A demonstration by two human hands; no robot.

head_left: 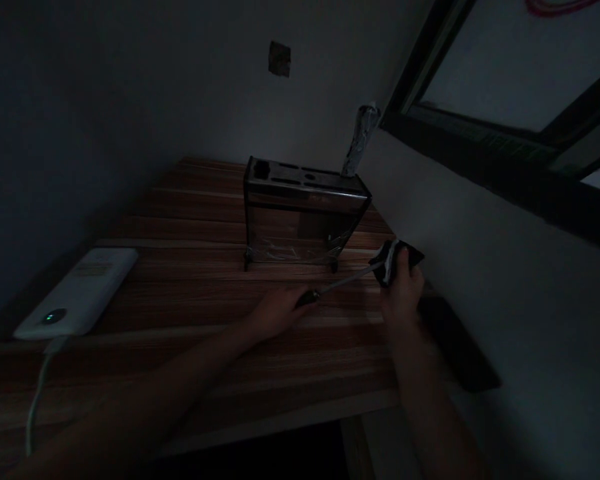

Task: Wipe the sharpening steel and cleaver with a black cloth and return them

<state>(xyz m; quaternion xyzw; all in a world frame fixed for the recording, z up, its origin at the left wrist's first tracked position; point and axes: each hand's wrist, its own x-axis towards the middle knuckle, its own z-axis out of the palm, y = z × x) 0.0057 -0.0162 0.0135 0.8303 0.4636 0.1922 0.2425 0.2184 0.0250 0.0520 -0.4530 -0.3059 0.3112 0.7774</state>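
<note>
In dim light, my left hand (279, 312) is closed round the dark handle of a thin metal tool (347, 280), probably a knife, whose blade points right. My right hand (403, 290) grips a dark cloth with a pale fold (395, 259) wrapped round the blade's tip. Both hands hover just above the wooden table (190, 293), in front of a metal and clear knife block (303, 217) with slots on top.
A white power bank (77, 290) with a lit green dot lies at the left, its cable (37, 393) trailing over the front edge. A wrapped roll (361, 139) leans in the wall corner behind the block. A dark flat object (457, 347) lies at the table's right edge.
</note>
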